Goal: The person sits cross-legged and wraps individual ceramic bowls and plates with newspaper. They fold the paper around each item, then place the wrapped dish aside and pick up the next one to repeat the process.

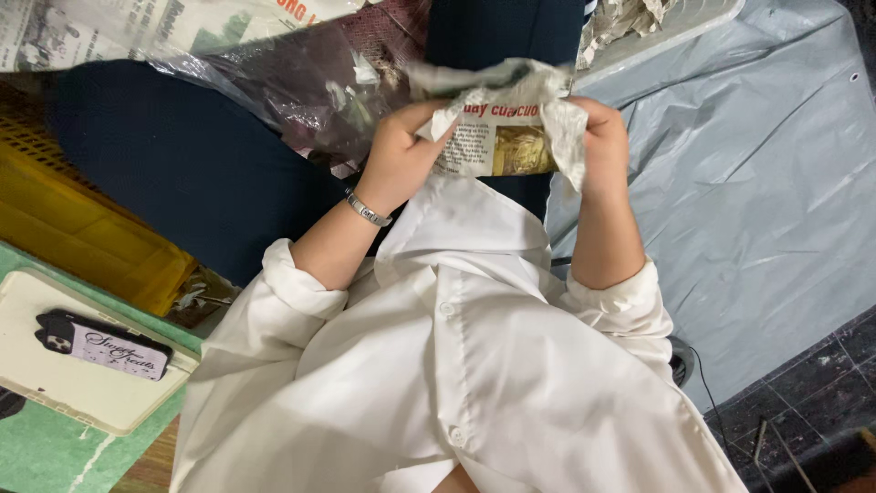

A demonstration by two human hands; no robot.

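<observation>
Both hands closed on a crumpled newspaper bundle.

Left hand (394,151) gripped one end of the newspaper (497,128), right hand (602,137) the other, fingers curled tight, held above the lap over dark trousers (182,155); beside it a clear plastic bag (292,82), yellow crate (82,228), grey tarp (748,183).

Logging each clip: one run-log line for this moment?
left hand: grips crumpled newspaper | right hand: grips same newspaper | nearby: plastic bag, grey tarp
</observation>
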